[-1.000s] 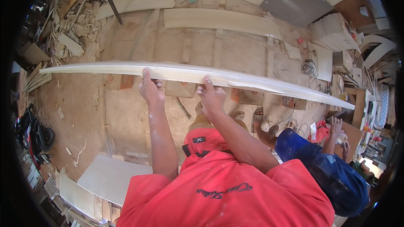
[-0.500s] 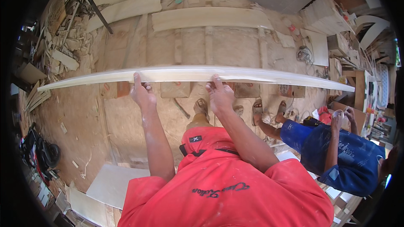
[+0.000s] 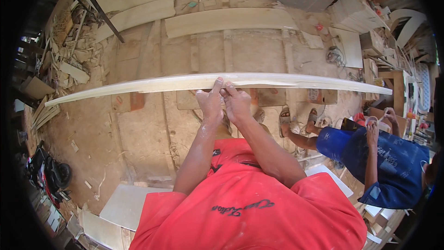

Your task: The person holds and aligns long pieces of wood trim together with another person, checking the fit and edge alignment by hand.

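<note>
A long, narrow, pale board stretches across the view in front of me, its cream edge turned up toward me. Along that edge runs a thin pale strip, and its lower margin looks slightly loose just right of my hands. My left hand grips the board near its middle, thumb laid on the edge and fingers curled under. Right beside it, almost touching, my right hand holds the board in the same way. The undersides of my fingers are partly hidden.
At the right stands a person in a dark blue shirt, holding a pale ring-shaped roll. A power tool lies on the floor beyond the board. Wood scraps pile up at far left; stacked panels stand far right.
My left hand has slid right along the board, next to my right hand. My right hand has shifted slightly left. The board stays at about the same height.
</note>
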The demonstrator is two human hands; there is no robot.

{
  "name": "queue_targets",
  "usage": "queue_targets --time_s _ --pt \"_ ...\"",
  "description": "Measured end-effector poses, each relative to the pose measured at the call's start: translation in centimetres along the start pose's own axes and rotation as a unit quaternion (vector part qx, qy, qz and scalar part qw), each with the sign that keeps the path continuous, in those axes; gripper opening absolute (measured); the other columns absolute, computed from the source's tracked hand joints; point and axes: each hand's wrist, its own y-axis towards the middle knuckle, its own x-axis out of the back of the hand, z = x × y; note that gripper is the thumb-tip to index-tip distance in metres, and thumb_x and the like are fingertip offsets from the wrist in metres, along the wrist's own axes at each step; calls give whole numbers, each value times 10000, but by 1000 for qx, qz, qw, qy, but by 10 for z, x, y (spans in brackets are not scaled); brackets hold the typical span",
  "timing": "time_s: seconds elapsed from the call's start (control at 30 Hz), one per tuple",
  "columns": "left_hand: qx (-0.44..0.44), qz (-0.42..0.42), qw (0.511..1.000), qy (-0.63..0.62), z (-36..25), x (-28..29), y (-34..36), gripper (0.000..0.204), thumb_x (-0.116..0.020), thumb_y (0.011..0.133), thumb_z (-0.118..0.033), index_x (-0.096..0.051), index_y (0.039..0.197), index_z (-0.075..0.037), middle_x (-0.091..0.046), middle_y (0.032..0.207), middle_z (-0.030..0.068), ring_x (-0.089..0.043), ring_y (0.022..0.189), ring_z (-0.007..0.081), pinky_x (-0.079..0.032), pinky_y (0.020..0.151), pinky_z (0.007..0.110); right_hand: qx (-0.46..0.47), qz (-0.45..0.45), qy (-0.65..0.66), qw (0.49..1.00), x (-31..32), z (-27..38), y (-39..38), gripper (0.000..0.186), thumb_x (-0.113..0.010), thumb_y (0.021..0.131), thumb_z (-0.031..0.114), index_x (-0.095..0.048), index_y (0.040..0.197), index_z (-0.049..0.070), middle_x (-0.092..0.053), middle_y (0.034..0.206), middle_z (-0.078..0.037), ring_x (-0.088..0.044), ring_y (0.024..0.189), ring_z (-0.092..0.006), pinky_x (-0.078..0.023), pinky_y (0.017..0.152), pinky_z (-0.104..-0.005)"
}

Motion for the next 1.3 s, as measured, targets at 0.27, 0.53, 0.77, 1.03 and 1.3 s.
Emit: queue_targets --time_s 0.27,0.53,0.77,1.03,1.3 --pt "22 37 999 17 -4 0 2 190 -712 819 -73 -556 790 33 -550 591 49 -460 439 84 -323 379 218 -3 -72 -13 997 -17 15 2 247 -633 906 169 -536 999 -38 -596 910 -102 -598 723 -179 -506 583 -294" --pt "24 62 995 68 -9 -2 -1 193 -729 804 -75 -576 737 23 -568 605 54 -446 441 75 -312 388 212 39 -72 -80 993 -9 5 4 266 -612 921 176 -552 897 -82 -612 813 -117 -605 659 -167 -510 564 -280" --pt "-7 21 998 66 4 -12 1 215 -753 778 -67 -552 826 -4 -551 621 33 -435 432 72 -295 369 219 -20 47 -135 990 15 16 0 292 -613 919 192 -511 999 -70 -591 895 -121 -606 721 -190 -520 648 -270" --pt "9 -5 996 93 4 -18 -9 366 -783 752 -93 -475 940 -31 -548 675 23 -486 478 84 -355 377 207 17 -140 -93 986 19 57 -4 451 -657 880 339 -489 1056 -40 -579 887 -128 -596 666 -202 -508 555 -261" --pt "-18 -22 997 71 12 -22 -11 577 -767 756 -51 -311 1108 -33 -560 766 50 -521 531 95 -407 421 211 87 -111 -84 986 23 52 6 234 -625 908 170 -538 954 -42 -598 862 -105 -594 623 -166 -536 522 -261"
